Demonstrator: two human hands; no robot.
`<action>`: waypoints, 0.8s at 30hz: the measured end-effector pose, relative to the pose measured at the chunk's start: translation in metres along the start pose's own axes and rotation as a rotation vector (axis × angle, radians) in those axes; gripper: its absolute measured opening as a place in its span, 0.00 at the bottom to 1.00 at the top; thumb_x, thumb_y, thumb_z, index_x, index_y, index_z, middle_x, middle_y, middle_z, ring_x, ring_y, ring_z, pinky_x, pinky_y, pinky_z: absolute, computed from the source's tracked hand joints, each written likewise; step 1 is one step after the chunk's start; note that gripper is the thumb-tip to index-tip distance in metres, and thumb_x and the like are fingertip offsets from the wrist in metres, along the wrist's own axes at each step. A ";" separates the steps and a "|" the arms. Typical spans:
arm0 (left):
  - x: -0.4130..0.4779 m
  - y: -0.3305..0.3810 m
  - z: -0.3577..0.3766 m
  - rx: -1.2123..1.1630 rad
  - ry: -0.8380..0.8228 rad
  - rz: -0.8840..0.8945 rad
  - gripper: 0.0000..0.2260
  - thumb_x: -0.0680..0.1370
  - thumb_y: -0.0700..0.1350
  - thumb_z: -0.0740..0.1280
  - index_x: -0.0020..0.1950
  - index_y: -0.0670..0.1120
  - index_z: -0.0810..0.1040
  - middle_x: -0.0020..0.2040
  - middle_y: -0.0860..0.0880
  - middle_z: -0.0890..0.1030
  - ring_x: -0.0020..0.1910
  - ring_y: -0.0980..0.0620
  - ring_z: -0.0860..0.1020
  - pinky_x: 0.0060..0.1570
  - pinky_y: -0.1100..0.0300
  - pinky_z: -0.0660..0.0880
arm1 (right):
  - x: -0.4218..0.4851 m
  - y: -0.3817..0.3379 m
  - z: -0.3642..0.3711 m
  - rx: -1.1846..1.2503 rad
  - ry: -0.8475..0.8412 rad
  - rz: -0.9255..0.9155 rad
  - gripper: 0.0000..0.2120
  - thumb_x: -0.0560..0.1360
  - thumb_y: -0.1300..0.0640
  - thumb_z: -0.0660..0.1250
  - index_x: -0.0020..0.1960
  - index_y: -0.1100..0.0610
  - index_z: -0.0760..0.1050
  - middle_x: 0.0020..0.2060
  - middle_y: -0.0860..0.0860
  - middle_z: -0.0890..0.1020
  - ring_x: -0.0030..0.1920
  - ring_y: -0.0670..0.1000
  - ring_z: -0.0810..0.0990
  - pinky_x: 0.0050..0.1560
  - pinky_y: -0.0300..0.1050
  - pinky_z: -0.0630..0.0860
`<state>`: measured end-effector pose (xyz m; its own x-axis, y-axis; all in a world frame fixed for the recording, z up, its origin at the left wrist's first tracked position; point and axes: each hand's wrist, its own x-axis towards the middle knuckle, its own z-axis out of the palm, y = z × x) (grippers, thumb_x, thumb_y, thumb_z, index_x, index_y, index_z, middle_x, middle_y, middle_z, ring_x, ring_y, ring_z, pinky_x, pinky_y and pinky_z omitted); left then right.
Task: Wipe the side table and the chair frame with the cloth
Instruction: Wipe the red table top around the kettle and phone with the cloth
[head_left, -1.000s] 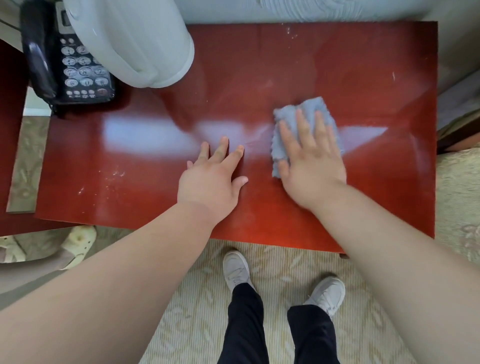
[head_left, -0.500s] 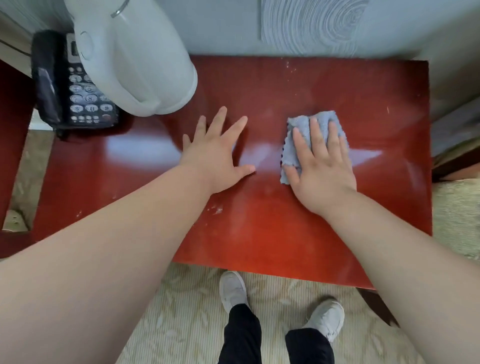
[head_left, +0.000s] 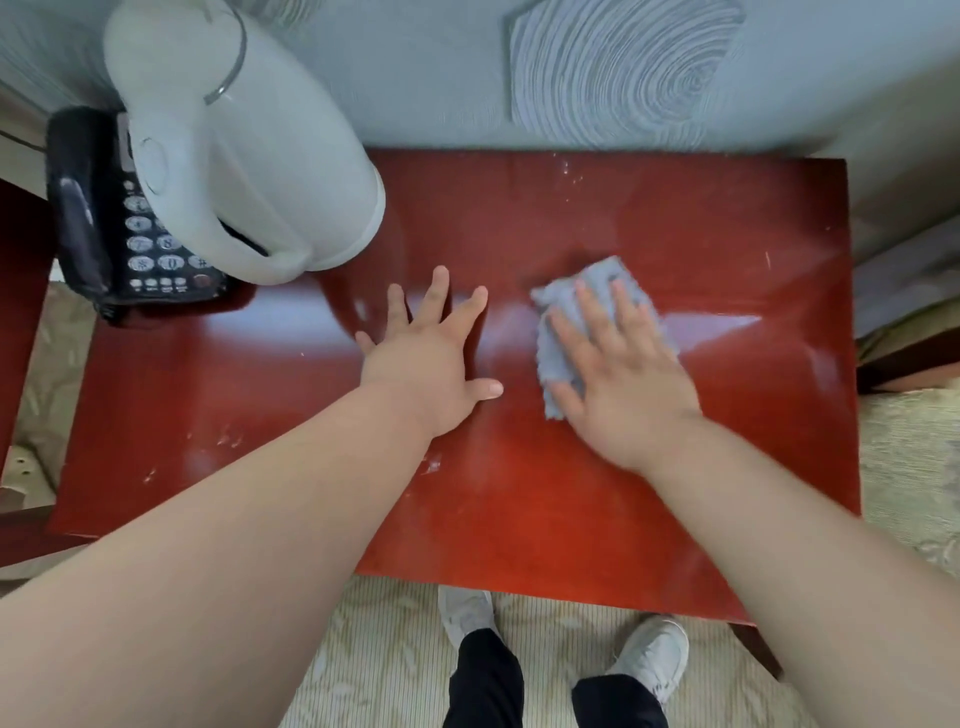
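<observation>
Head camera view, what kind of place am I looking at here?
Likely a hotel guest room, though a home sitting room is possible: a black keypad telephone and a white jug stand on a glossy red side table against patterned wallpaper, with carpet underfoot.

Glossy red table (head_left: 675, 218), white-flecked, mid frame. Pale blue cloth (head_left: 597, 278) centre right. White kettle (head_left: 234, 156), black phone (head_left: 83, 234) with silver keys upper left. Grey-blue wall (head_left: 415, 78), ringed swirls, top. Beige striped carpet (head_left: 395, 654), white shoes (head_left: 654, 649), black trousers (head_left: 488, 680) bottom.

White kettle (head_left: 244, 156) and black phone (head_left: 130, 228) crowd the side table's (head_left: 519, 493) far-left corner.
</observation>
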<state>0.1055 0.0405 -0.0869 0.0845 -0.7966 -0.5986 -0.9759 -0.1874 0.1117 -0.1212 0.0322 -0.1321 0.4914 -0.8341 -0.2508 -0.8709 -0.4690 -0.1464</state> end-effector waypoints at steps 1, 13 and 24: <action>0.000 0.000 0.000 0.003 -0.001 -0.001 0.45 0.76 0.67 0.69 0.82 0.67 0.41 0.83 0.57 0.33 0.82 0.38 0.36 0.74 0.25 0.52 | 0.016 0.005 -0.006 0.025 -0.014 0.091 0.34 0.81 0.39 0.54 0.84 0.48 0.52 0.84 0.53 0.48 0.83 0.61 0.41 0.82 0.58 0.41; -0.002 0.000 0.005 0.052 0.003 0.028 0.43 0.78 0.68 0.65 0.82 0.65 0.38 0.82 0.55 0.29 0.81 0.36 0.34 0.73 0.24 0.54 | -0.047 -0.046 0.007 0.025 -0.148 -0.140 0.33 0.82 0.39 0.53 0.84 0.51 0.54 0.84 0.53 0.50 0.83 0.60 0.42 0.81 0.62 0.51; 0.000 0.003 0.002 0.040 -0.034 0.009 0.44 0.78 0.68 0.66 0.82 0.64 0.37 0.81 0.54 0.28 0.81 0.36 0.33 0.73 0.24 0.53 | 0.042 -0.009 -0.016 -0.005 -0.101 0.294 0.33 0.83 0.39 0.44 0.84 0.51 0.42 0.83 0.55 0.38 0.81 0.63 0.34 0.80 0.60 0.34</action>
<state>0.1022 0.0408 -0.0885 0.0698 -0.7783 -0.6241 -0.9838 -0.1571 0.0860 -0.0925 -0.0036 -0.1263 0.2165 -0.9013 -0.3752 -0.9756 -0.2140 -0.0488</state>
